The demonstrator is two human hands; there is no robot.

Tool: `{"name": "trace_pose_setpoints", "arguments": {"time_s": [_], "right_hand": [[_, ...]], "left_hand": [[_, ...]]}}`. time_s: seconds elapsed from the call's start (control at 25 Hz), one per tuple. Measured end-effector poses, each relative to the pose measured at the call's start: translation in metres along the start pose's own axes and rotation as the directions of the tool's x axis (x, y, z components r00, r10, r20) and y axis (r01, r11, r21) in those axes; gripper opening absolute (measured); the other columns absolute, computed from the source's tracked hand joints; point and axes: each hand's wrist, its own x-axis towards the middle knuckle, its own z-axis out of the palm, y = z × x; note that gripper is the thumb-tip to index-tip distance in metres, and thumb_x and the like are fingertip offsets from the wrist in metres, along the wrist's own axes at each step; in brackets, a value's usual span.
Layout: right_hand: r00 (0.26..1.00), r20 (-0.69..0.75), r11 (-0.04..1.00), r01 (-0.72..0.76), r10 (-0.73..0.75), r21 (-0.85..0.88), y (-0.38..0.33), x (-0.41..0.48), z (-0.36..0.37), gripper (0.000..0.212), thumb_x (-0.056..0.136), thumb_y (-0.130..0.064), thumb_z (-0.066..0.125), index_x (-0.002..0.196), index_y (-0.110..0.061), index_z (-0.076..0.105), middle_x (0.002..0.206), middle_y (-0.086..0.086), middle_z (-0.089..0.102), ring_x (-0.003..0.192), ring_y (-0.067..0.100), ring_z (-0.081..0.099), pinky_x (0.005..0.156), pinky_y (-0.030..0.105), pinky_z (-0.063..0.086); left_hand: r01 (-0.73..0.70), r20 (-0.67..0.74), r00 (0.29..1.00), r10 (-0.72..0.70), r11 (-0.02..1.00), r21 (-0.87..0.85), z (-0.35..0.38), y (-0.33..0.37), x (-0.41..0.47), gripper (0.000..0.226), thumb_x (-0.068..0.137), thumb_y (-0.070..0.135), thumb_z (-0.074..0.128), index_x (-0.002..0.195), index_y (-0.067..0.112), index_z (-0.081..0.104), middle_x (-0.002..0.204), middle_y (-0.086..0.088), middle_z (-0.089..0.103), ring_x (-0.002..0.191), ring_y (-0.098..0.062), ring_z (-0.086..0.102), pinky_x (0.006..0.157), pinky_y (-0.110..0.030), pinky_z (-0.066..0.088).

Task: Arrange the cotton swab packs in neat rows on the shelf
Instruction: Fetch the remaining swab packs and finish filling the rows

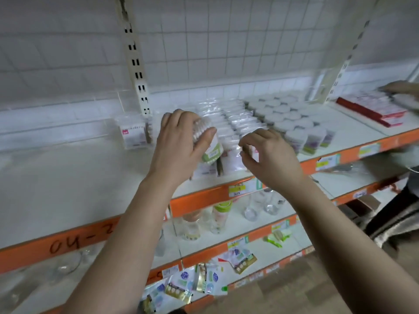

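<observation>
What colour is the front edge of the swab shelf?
The shelf's front edge is orange; head view.

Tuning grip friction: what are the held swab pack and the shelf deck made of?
The swab pack: clear plastic, likely; swabs show through. The shelf deck: white, matte, flat; painted metal or laminate, cannot tell which.

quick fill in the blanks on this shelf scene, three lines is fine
1. The left hand holds a swab pack with a ____ label.
2. The shelf edge below it is coloured ____.
3. The round tubs stand to the ____ of the clear packs.

Missing words: green; orange; right.
</observation>
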Motion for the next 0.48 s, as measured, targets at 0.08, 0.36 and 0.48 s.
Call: {"name": "trace_pose_setpoints", "arguments": {"time_s": [0.08,0.36,0.48], "right_hand": [[1.0,0.024,1.0,-0.014,0.014,-0.003,0.038,-0.017,-0.013,0.013,0.079,-0.017,0.063,0.091,-0.016,0.066,0.089,0.003,0.063,0.084,0.029,0.056,0.066,0.03,0.042],[0.991,0.103,0.997,-0.083,0.082,0.005,0.147,-0.052,-0.051,0.021,0.079,-0.023,0.058,0.097,-0.016,0.065,0.095,0.003,0.063,0.089,0.031,0.056,0.072,0.038,0.048],[0.986,0.114,0.992,-0.123,0.121,0.007,0.186,-0.058,-0.057,0.021,0.08,-0.02,0.062,0.1,-0.015,0.065,0.096,0.004,0.064,0.09,0.032,0.055,0.073,0.039,0.048]], "left_hand": [[0.008,-0.004,1.0,-0.008,0.999,-0.049,0.028,0.032,0.011,0.046,0.091,0.046,0.042,0.102,0.004,0.057,0.1,-0.01,0.055,0.097,-0.023,0.044,0.085,-0.024,0.029],[0.05,0.046,0.998,-0.044,0.989,-0.139,0.106,0.117,0.055,0.055,0.082,0.041,0.03,0.109,0.0,0.054,0.109,-0.016,0.052,0.106,-0.032,0.044,0.092,-0.029,0.028],[-0.024,0.097,0.995,0.038,0.99,-0.14,0.132,0.14,0.08,0.058,0.082,0.04,0.027,0.112,-0.003,0.052,0.111,-0.019,0.05,0.107,-0.033,0.042,0.092,-0.026,0.026]]}}
